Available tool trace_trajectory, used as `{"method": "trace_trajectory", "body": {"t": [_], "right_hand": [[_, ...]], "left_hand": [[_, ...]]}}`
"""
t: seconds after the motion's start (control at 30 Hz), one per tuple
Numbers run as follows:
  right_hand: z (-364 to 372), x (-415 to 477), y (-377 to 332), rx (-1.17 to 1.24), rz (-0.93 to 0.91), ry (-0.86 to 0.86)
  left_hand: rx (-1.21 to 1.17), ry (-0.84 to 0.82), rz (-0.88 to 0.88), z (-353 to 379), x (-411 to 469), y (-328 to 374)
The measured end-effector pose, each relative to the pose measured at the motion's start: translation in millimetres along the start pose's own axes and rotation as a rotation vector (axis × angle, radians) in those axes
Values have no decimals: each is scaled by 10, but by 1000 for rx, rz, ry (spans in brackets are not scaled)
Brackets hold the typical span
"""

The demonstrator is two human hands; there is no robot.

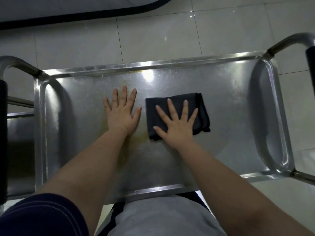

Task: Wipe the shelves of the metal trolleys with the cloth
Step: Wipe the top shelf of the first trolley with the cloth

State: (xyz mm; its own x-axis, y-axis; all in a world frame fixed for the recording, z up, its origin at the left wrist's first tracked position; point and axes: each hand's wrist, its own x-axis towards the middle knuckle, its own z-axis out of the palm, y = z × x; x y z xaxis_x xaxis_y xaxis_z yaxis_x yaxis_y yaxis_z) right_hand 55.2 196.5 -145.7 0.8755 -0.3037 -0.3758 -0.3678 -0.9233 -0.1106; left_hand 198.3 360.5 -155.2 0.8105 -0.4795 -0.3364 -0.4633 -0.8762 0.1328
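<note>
The top shelf of a stainless steel trolley (pixel 230 106) fills the middle of the view, seen from above. A folded dark cloth (pixel 197 103) lies on it right of centre. My right hand (pixel 175 123) presses flat on the cloth with fingers spread, covering its near left part. My left hand (pixel 121 111) rests flat on the bare metal just left of the cloth, fingers apart, holding nothing. Yellowish smears (pixel 126 143) mark the shelf around and below my left hand and wrist.
Curved tube handles rise at the left end (pixel 18 65) and right end (pixel 289 41) of the trolley. A lower shelf (pixel 18 147) shows at the left. Pale floor tiles (pixel 153 38) lie beyond, with a dark-edged object (pixel 85 16) at the top.
</note>
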Motion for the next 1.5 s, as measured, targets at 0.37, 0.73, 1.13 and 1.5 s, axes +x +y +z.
{"method": "trace_trajectory", "body": {"t": [0.37, 0.73, 1.13, 1.5], "right_hand": [[-188, -205, 1486, 52, 356, -86], [170, -403, 15, -29, -128, 46], [163, -687, 777, 41, 185, -26], [305, -944, 956, -33, 81, 70]], "left_hand": [[1, 15, 8, 28, 30, 10], [8, 14, -3, 31, 19, 6], [-5, 35, 0, 30, 52, 25], [-12, 14, 4, -1, 39, 67]]}}
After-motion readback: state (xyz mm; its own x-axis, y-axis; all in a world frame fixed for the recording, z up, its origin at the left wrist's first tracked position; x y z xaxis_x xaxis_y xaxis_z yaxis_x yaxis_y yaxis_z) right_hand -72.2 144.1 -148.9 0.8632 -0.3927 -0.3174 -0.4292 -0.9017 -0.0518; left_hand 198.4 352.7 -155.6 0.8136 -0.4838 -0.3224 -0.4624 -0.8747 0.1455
